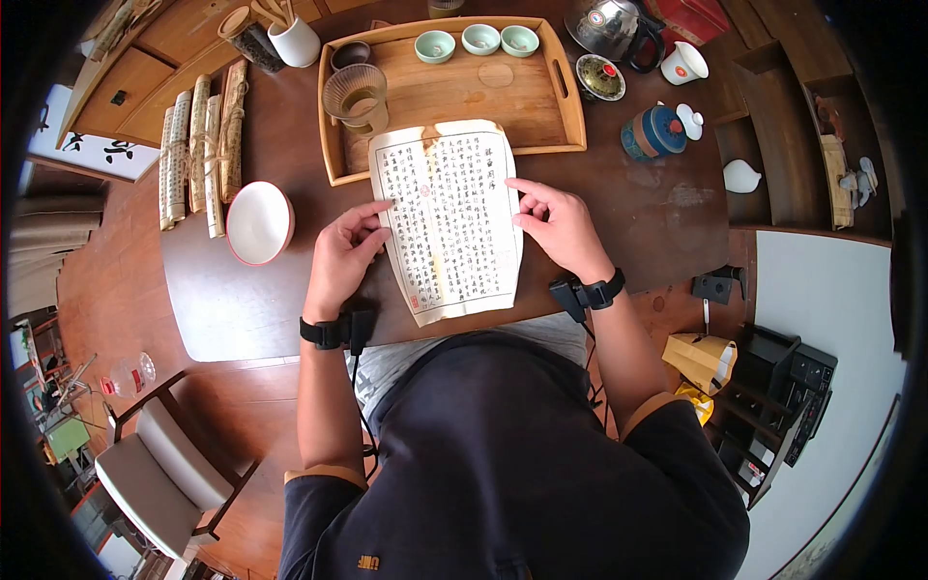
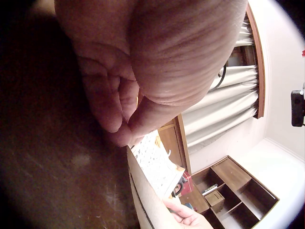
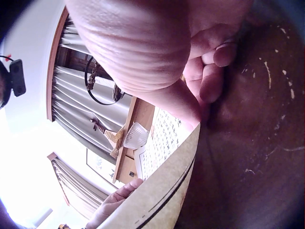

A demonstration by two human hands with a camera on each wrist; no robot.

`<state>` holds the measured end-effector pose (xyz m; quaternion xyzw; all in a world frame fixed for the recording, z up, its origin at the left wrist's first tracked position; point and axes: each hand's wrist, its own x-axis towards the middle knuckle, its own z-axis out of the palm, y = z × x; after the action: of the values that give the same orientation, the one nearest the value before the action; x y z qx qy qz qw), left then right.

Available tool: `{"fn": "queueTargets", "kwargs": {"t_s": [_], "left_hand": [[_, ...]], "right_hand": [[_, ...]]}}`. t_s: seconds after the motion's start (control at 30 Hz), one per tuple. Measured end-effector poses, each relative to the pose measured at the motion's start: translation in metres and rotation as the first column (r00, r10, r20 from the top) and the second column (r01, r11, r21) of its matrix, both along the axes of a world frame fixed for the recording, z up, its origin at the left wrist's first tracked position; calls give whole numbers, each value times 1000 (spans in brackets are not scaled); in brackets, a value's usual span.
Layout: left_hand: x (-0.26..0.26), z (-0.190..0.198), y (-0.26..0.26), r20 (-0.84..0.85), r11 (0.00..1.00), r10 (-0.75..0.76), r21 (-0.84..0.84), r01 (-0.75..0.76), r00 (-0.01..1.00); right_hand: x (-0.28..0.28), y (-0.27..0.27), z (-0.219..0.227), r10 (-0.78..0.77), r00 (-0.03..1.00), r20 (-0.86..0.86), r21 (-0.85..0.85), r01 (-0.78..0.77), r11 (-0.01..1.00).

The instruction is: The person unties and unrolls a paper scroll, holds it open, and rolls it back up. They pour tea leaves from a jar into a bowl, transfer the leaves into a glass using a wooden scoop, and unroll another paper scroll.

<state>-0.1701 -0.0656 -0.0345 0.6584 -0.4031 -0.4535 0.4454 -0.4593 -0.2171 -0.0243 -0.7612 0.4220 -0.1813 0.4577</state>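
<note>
Head view puts the written paper sheet (image 1: pixel 449 232) upright to the reader between the two hands, above the near part of the worktop (image 1: pixel 638 222), its far end overlapping the near rim of the wooden tray (image 1: pixel 551 149). The left hand (image 1: pixel 340 259) pinches one long edge between thumb and fingers; the right hand (image 1: pixel 568 232) pinches the opposite edge in the same way. Both wrist views show the sheet bowed and lifted at these grips, not pressed flat. The step in hand looks like holding the page open and steady, either to look it over or to position it; which of the two I cannot tell. If it is to be laid down, the next move calls for lowering both edges together, with light, even tension and no sideways pull, since the paper seems thin and its browned far edge might tear. The far end would also need drawing clear of the tray, where the glass pitcher (image 1: pixel 356 97) stands close by. The white bowl (image 1: pixel 261 222) and tied rolls (image 1: pixel 200 155) sit well off to the left, so they should hardly hinder that.
</note>
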Motion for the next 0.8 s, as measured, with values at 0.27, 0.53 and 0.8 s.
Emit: {"fn": "queueTargets", "kwargs": {"t_s": [0.27,0.53,0.8], "left_hand": [[0,0,0,-4,1000,-2,-4,2,1000],[0,2,-1,1,1000,-7,6,7,1000],[-2,8,-2,-24,1000,13,21,-12,1000]], "right_hand": [[0,0,-1,0,1000,11,1,0,1000],[0,0,2,2,1000,6,1,-2,1000],[0,0,2,1,1000,-4,-8,-1,1000]]}}
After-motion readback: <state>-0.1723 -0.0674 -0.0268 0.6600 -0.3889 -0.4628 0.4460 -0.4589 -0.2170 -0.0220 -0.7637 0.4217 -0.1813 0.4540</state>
